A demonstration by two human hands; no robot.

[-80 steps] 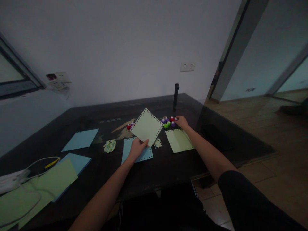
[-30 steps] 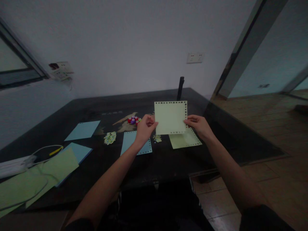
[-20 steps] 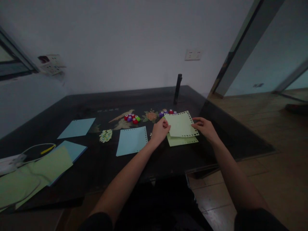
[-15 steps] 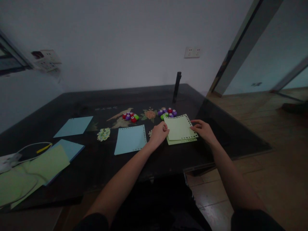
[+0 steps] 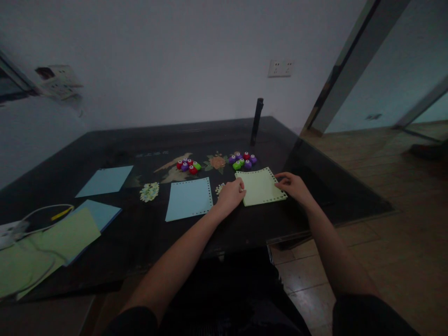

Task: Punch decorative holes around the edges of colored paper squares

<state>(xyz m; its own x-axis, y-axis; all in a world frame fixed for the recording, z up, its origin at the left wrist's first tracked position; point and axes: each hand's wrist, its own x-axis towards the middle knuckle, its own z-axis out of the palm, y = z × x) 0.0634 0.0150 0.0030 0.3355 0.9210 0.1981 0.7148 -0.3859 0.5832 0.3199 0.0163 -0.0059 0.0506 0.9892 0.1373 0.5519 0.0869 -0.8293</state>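
Yellow-green sheets of paper (image 5: 261, 185), punched with small holes along their edges, lie stacked between my hands on the dark table. My left hand (image 5: 231, 192) pinches the left edge of the top sheet with closed fingers. At the right edge, my right hand (image 5: 292, 185) holds the sheet between thumb and fingers. A light-blue sheet (image 5: 189, 199) with holes along its top and right edges lies left of my left hand. Behind the stack sits a group of small red, purple and green craft punches (image 5: 242, 161); a similar cluster (image 5: 189, 165) sits behind the blue sheet.
Pale paper cut-outs (image 5: 149, 192) lie left of the blue sheet. Farther left are another blue sheet (image 5: 107, 181), plain yellow-green paper (image 5: 75, 233) and a white cable (image 5: 47, 206). A black upright post (image 5: 257, 121) stands at the table's back right.
The upper yellow-green sheet has come down over the lower one, so their edges now nearly line up. Both hands keep their places at its sides. The view has shifted slightly.
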